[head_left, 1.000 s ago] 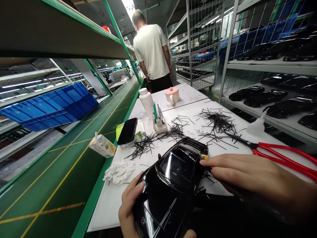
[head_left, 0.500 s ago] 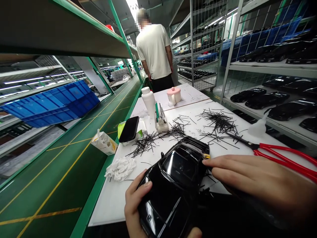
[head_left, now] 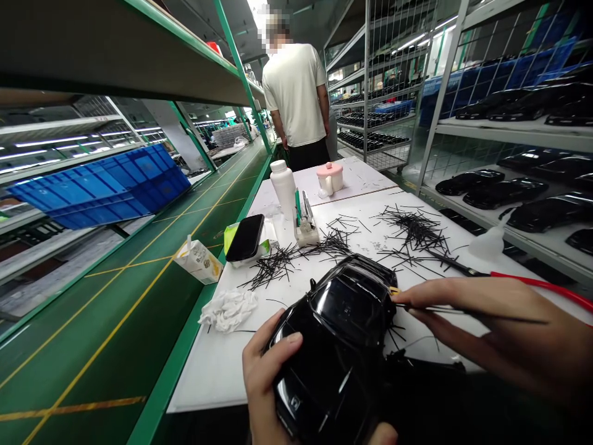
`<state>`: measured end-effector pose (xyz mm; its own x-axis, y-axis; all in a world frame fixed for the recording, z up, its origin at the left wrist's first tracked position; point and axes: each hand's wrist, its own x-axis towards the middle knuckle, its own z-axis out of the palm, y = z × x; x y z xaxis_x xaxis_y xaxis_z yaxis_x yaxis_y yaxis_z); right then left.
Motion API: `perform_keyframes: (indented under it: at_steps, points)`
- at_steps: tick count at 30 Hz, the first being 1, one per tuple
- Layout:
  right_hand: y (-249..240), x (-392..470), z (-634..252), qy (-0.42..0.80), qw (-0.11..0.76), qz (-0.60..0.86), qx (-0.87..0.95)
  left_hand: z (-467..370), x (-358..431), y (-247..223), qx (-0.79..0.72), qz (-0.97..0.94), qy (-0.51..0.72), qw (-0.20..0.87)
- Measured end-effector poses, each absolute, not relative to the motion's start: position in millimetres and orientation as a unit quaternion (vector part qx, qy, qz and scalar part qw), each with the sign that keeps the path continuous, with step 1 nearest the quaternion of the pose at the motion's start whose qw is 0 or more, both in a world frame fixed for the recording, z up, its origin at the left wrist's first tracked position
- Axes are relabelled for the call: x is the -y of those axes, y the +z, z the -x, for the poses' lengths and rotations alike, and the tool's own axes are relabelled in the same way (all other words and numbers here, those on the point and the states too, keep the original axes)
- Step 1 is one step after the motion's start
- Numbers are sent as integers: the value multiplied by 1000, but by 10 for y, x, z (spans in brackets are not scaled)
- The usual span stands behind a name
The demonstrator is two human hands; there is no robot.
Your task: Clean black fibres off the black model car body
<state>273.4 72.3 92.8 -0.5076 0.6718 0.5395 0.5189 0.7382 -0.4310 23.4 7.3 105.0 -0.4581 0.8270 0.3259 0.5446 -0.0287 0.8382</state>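
Note:
My left hand (head_left: 271, 371) is wrapped around a glossy black model car (head_left: 343, 334), its thumb lying on the bodywork. The car is tilted, its far end pointing up the table. At the car's right side my right hand (head_left: 486, 321) is closed, pinching a thin black strip (head_left: 491, 314) that runs back across the fingers. A small yellow piece (head_left: 394, 290) shows between the fingertips and the car; I cannot tell which of them holds it. Loose black strips (head_left: 410, 228) lie in piles beyond the car. Red-handled scissors (head_left: 532, 281) lie partly behind my right hand.
A phone (head_left: 245, 238), a drink carton (head_left: 199, 259), crumpled tissue (head_left: 229, 310), a white bottle (head_left: 281, 185), a tool holder (head_left: 307, 235) and a pink-lidded cup (head_left: 329, 179) stand around. Left runs a green conveyor (head_left: 139, 290); right, racks (head_left: 463, 133) of black car bodies. A person (head_left: 296, 93) stands beyond.
My right hand has turned, so the black strip now shows across its fingers. The view has shifted slightly; the car stays in my left hand.

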Motion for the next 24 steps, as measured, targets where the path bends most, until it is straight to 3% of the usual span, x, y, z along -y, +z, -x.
perform_keyframes:
  at_steps: [9, 15, 24]
  points:
    - [920, -718, -2769, 177, 368, 333, 850, -252, 15, 972, -649, -535, 536, 75]
    - [915, -722, -2825, 161, 371, 322, 856, -223, -10, 856, -586, -581, 565, 24]
    - [888, -778, -2734, 196, 380, 272, 862, -181, 57, 830, -570, -636, 518, 53]
